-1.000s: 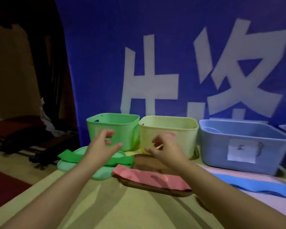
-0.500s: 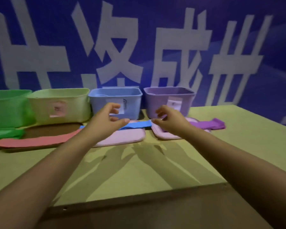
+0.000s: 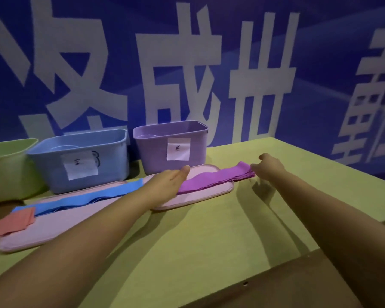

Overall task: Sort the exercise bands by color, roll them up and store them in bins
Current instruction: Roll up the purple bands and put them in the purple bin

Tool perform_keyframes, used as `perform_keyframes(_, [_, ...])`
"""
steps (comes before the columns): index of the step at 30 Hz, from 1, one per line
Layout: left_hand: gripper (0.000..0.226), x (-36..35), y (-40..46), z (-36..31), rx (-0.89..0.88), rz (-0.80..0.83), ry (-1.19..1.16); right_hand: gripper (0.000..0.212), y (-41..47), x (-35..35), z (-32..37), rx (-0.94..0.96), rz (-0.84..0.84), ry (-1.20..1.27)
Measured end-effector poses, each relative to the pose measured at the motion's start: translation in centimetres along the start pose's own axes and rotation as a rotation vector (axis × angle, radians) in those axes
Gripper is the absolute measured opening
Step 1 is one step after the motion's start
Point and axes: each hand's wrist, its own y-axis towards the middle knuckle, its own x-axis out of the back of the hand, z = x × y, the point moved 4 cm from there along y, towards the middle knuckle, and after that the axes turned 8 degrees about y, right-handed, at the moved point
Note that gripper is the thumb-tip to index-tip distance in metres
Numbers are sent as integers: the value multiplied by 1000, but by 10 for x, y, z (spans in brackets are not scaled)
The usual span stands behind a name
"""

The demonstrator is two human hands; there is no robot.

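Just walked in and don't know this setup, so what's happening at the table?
A person is working on the purple band, which lies flat across a pink lid in front of the purple bin. The left hand rests flat on its near end, and the right hand is at its far end. A blue band lies unrolled before the blue bin.

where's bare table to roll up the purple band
Free: the wide strip of table between the pink lids and the near edge, and the patch right of the purple band, beyond the right hand. Crowded: along the blue bin and purple bin, where lids and bands lie.
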Motion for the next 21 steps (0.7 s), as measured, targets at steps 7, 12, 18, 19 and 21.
perform_keyframes(7, [50, -22, 27, 15, 17, 60, 122, 47, 35, -28, 5, -137, 134, -15])
perform_keyframes(12, [41, -28, 32, 26, -12, 55, 170, 35, 36, -33, 17, -247, 308, -8])
perform_keyframes(18, [41, -28, 32, 25, -11, 115, 227, 23, 31, -11, 26, -312, 321, 322])
perform_keyframes(19, [43, -28, 29, 22, -23, 125, 236, 27, 28, -5, 29, -317, 312, 425])
perform_keyframes(21, [50, -25, 24, 18, -29, 139, 254, 34, 18, 10, 41, -277, 283, 583])
